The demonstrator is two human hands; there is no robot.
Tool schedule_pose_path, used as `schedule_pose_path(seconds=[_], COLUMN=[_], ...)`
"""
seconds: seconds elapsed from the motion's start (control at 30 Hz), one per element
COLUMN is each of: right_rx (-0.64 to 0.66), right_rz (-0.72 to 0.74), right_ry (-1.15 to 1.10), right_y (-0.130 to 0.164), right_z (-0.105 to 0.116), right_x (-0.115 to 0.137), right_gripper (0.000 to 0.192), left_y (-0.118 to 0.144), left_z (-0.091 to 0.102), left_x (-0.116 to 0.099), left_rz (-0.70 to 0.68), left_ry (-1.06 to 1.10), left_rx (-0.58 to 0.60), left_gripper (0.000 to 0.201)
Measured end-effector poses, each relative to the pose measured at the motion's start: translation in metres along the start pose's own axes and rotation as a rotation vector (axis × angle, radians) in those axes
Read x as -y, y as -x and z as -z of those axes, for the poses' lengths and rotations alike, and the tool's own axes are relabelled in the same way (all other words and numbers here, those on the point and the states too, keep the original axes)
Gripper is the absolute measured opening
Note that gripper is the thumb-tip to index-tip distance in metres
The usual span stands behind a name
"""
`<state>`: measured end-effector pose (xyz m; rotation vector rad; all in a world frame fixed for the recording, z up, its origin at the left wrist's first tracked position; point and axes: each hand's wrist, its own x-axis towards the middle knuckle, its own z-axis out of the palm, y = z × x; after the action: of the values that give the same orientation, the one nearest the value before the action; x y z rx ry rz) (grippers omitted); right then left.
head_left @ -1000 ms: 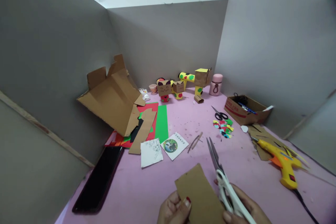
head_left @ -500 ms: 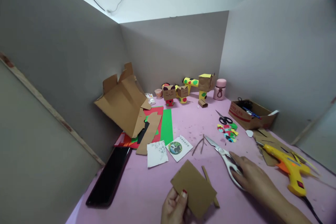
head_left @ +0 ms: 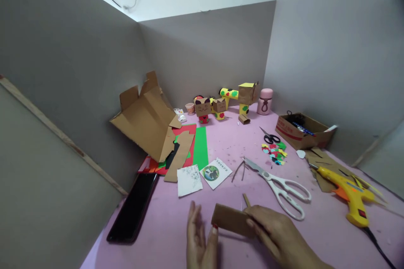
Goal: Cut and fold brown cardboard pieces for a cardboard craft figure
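Note:
A brown piece of cardboard (head_left: pixel 232 219) is tilted up near the table's front edge. My right hand (head_left: pixel 277 231) pinches its right end. My left hand (head_left: pixel 200 237) is beside its left end, fingers stretched out and apart, thumb tip against the lower left corner. A narrow cardboard strip (head_left: pixel 246 200) lies behind my right hand, partly hidden by it. White-handled scissors (head_left: pixel 277 183) lie with their blades parted on the table, away from both hands. Thin brown strips (head_left: pixel 239 170) are by the blade tips.
A yellow glue gun (head_left: pixel 347 191) lies on the right, near a small carton (head_left: pixel 304 134). Black scissors (head_left: pixel 269 136) lie by colourful paper cut-outs (head_left: pixel 274 153). To the left are a phone (head_left: pixel 132 210), large cardboard box (head_left: pixel 142 122) and white cards (head_left: pixel 189 180). Cardboard animals (head_left: pixel 203 109) stand behind.
My right hand has let go of the white-handled scissors and taken the cardboard piece. The cardboard has turned from facing up to tilted. My left fingers have opened out.

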<state>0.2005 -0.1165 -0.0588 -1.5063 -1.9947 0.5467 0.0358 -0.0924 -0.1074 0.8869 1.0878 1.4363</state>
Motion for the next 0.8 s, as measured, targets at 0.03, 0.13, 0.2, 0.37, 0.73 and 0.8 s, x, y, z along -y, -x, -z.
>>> schedule_pose_path(seconds=[0.03,0.13,0.2,0.37,0.73,0.8], right_rx=[0.039,0.112,0.104,-0.030,-0.044,-0.055], right_rz=[0.028,0.055,0.066,-0.033,-0.188,-0.164], right_ry=[0.068,0.175,0.161,-0.049,-0.292,-0.250], right_y=[-0.002,-0.006,-0.004,0.010,0.013,0.015], right_z=[0.000,-0.006,-0.011,-0.025,-0.021,-0.027], right_x=[-0.001,-0.003,-0.004,-0.009,-0.002,-0.004], right_gripper=[0.025,0.027,0.027,0.033,0.023,0.025], left_y=[0.000,0.003,0.004,0.005,0.001,0.005], left_z=[0.001,0.001,0.001,0.003,0.000,0.000], left_x=[-0.004,-0.011,-0.010,-0.009,-0.016,-0.012], left_rz=[-0.117,-0.263,-0.271,-0.329,0.038,-0.043], left_ry=[-0.099,-0.338,-0.394,-0.363,-0.209,-0.252], left_rx=[-0.003,0.152,0.220,0.228,0.193,0.175], left_gripper=[0.049,0.031,0.024,0.022,0.038,0.027])
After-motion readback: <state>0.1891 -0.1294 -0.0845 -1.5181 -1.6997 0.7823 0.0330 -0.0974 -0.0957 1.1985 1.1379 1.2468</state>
